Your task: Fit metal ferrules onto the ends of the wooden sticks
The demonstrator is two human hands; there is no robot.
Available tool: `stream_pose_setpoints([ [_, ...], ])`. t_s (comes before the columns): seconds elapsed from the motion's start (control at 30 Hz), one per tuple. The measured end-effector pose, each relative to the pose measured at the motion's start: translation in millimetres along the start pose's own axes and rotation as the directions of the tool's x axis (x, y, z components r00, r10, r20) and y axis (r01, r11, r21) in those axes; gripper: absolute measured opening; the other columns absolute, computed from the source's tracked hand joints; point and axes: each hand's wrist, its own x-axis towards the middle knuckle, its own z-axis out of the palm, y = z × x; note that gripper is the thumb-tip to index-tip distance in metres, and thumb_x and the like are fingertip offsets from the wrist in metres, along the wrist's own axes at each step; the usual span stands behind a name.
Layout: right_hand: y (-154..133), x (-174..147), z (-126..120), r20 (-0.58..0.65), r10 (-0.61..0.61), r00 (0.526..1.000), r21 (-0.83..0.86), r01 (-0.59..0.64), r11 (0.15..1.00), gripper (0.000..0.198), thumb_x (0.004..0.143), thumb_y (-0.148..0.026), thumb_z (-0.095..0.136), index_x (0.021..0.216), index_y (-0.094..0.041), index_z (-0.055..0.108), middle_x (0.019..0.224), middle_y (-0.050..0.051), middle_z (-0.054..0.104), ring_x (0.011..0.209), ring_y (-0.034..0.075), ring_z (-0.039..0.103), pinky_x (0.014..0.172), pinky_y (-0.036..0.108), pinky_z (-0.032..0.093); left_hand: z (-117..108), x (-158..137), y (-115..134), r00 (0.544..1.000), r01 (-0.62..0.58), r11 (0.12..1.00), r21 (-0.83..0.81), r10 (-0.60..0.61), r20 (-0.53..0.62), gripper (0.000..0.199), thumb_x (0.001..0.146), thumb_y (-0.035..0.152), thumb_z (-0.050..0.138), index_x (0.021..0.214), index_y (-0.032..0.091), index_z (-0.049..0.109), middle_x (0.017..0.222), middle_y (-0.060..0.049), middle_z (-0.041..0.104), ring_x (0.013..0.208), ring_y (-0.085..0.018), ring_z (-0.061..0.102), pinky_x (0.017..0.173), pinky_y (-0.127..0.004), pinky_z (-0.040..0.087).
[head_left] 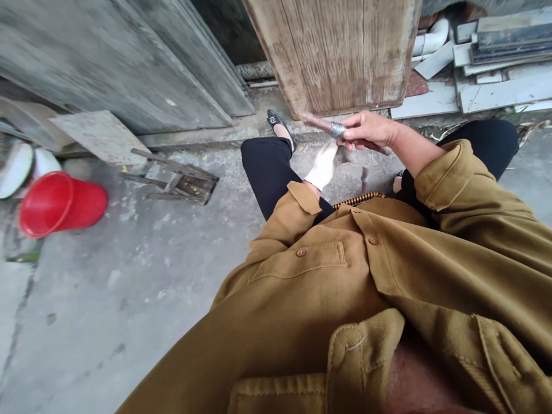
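Observation:
My right hand (pixel 368 131), bare, is closed around a brown stick-like piece (pixel 317 121), its thumb and fingertips at a band of silvery wire (pixel 337 130) wound around it. The stick's far end points left and is smeared by motion. Just below, my left hand (pixel 322 165) wears a white glove, with its fingertips close under the wire band. A blurred grey-brown thing (pixel 345 155) shows beside the glove. Its kind is unclear, and the gloved fingers seem closed on something there. Beneath both hands a small upright brownish piece (pixel 364 177) is blurred too.
Ahead, a weathered wooden board (pixel 332 57) stands upright. Grey panels (pixel 129 63) lean at the left. A red bucket (pixel 86 201) lies tipped near a small wooden stool (pixel 181 181). Stacked tiles (pixel 504 86) and a white pipe (pixel 433 39) are at the upper right.

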Motion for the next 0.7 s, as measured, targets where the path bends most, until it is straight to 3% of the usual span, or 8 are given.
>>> stream_pose_setpoints([
  [0.1, -2, -1, -14, -0.207, 0.007, 0.978, 0.032, 0.0, 0.999, 0.049, 0.09, -0.064, 0.085, 0.096, -0.019, 0.068, 0.071, 0.0, 0.066, 0.069, 0.012, 0.058, 0.054, 0.024, 0.04, 2, -14, 5, 1.0, -0.001, 1.0, 0.023, 0.0, 0.027, 0.045, 0.107, 0.064, 0.062, 0.111, 0.021, 0.074, 0.07, 0.001, 0.062, 0.064, -0.015, 0.061, 0.073, -0.03, 0.057],
  [0.2, 1, 2, -29, -0.369, 0.028, 0.929, 0.026, -0.019, 0.999, 0.043, 0.099, -0.061, 0.078, 0.099, -0.02, 0.066, 0.074, 0.001, 0.067, 0.074, 0.013, 0.055, 0.061, 0.026, 0.044, -4, -21, 9, 0.991, 0.001, 0.994, 0.109, -0.016, 0.134, 0.036, 0.103, 0.054, 0.07, 0.097, 0.019, 0.075, 0.06, 0.003, 0.054, 0.055, -0.012, 0.05, 0.061, -0.027, 0.048],
  [0.27, 3, 5, -35, -0.486, 0.065, 0.872, -0.074, -0.116, 0.991, 0.034, 0.104, -0.051, 0.074, 0.096, -0.019, 0.066, 0.075, 0.001, 0.067, 0.071, 0.013, 0.054, 0.063, 0.027, 0.043, -7, -21, 11, 0.976, -0.005, 0.987, 0.163, -0.03, 0.216, 0.032, 0.102, 0.047, 0.072, 0.092, 0.017, 0.075, 0.062, 0.002, 0.058, 0.054, -0.011, 0.049, 0.057, -0.026, 0.043],
  [0.33, 5, 7, -38, -0.56, 0.103, 0.822, -0.255, -0.289, 0.923, 0.029, 0.104, -0.039, 0.075, 0.087, -0.017, 0.066, 0.069, 0.002, 0.062, 0.068, 0.013, 0.054, 0.064, 0.027, 0.042, -9, -20, 12, 0.966, -0.025, 0.976, 0.218, -0.032, 0.255, 0.025, 0.1, 0.039, 0.072, 0.09, 0.016, 0.076, 0.071, -0.001, 0.065, 0.057, -0.012, 0.051, 0.058, -0.027, 0.043],
  [0.43, 9, 7, -39, -0.538, 0.148, 0.83, -0.37, -0.39, 0.843, 0.031, 0.103, -0.031, 0.077, 0.08, -0.015, 0.065, 0.063, 0.002, 0.058, 0.067, 0.012, 0.054, 0.066, 0.025, 0.043, -13, -20, 13, 0.954, -0.081, 0.933, 0.352, -0.029, 0.298, 0.015, 0.094, 0.028, 0.071, 0.088, 0.016, 0.076, 0.082, -0.004, 0.073, 0.07, -0.014, 0.058, 0.068, -0.027, 0.047],
  [0.53, 11, 5, -40, -0.44, 0.185, 0.878, -0.124, -0.264, 0.956, 0.037, 0.111, -0.042, 0.064, 0.085, -0.016, 0.063, 0.075, 0.005, 0.069, 0.063, 0.01, 0.05, 0.056, 0.023, 0.04, -15, -23, 10, 0.933, -0.058, 0.91, 0.411, -0.097, 0.346, 0.015, 0.091, 0.027, 0.069, 0.086, 0.015, 0.075, 0.081, -0.003, 0.072, 0.071, -0.015, 0.056, 0.07, -0.027, 0.046],
  [0.6, 12, 5, -43, -0.415, 0.179, 0.892, -0.003, -0.198, 0.98, 0.038, 0.114, -0.044, 0.057, 0.088, -0.016, 0.063, 0.08, 0.006, 0.071, 0.061, 0.01, 0.048, 0.051, 0.022, 0.037, -14, -25, 7, 0.922, -0.016, 0.923, 0.384, -0.134, 0.362, 0.017, 0.091, 0.031, 0.067, 0.087, 0.015, 0.074, 0.08, -0.003, 0.071, 0.068, -0.015, 0.055, 0.067, -0.027, 0.045],
  [0.7, 14, 9, -46, -0.504, 0.178, 0.845, -0.222, -0.326, 0.919, 0.036, 0.111, -0.044, 0.063, 0.089, -0.016, 0.066, 0.077, 0.006, 0.068, 0.067, 0.012, 0.057, 0.059, 0.023, 0.047, -9, -25, 6, 0.903, -0.048, 0.94, 0.337, -0.103, 0.417, 0.02, 0.089, 0.034, 0.068, 0.089, 0.015, 0.076, 0.087, -0.005, 0.075, 0.075, -0.016, 0.06, 0.071, -0.027, 0.048],
])
